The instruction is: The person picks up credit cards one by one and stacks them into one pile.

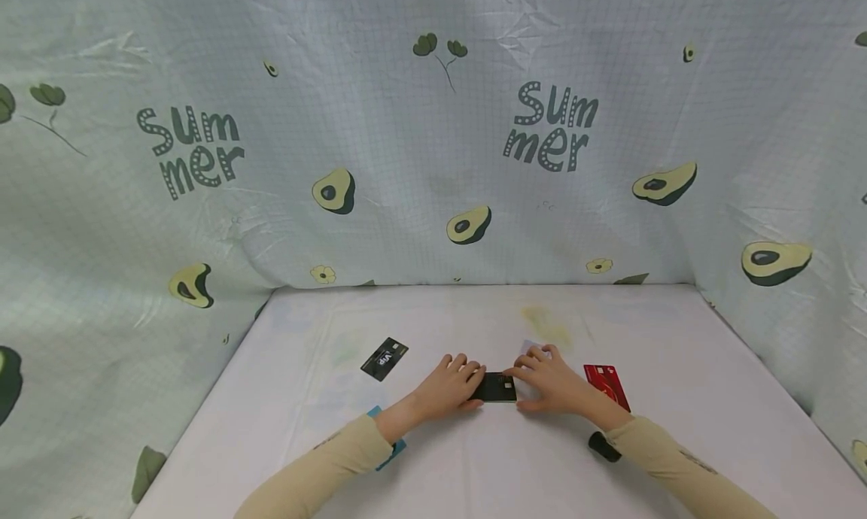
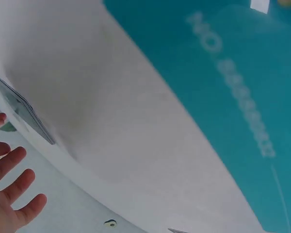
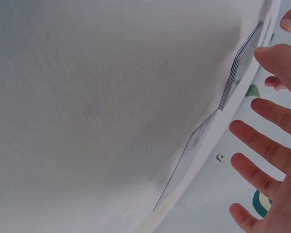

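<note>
A small stack of cards with a black top card (image 1: 497, 388) lies flat on the table between the two hands. My left hand (image 1: 443, 390) is at its left end, fingers spread and slightly bent, covering that end; contact is unclear. At the right end is my right hand (image 1: 552, 383), its fingers apart and relaxed, the thumb close to the stack's near corner. In the right wrist view the stack's layered edge (image 3: 233, 73) shows beside the thumb. A pale card (image 1: 527, 346) lies partly hidden behind the right hand.
A black VIP card (image 1: 384, 359) lies to the left, a red card (image 1: 607, 383) to the right. Under the left forearm is a teal card (image 2: 223, 97), partly covered. A dark rounded object (image 1: 603, 447) shows beside the right sleeve. Patterned sheeting (image 1: 406, 128) encloses the table.
</note>
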The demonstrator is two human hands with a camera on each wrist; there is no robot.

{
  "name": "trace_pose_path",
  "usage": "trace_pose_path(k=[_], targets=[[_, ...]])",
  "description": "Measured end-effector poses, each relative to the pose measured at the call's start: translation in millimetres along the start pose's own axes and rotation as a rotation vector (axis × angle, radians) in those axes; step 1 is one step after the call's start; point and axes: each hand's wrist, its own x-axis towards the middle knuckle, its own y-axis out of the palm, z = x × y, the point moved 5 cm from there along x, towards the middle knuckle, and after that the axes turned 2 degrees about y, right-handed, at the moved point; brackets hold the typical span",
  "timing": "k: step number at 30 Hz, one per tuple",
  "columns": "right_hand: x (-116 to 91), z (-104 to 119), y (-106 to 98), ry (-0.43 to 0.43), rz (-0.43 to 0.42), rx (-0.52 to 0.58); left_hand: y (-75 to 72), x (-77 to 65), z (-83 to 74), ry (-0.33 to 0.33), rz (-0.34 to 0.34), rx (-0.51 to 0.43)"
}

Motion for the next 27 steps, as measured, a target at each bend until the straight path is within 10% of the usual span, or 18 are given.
trace_pose_path(k=[27], targets=[[-38,-32,-13,0.098,-0.064,0.024,-9.9,36.1,-24.5,-0.067,-0.067,0.072]])
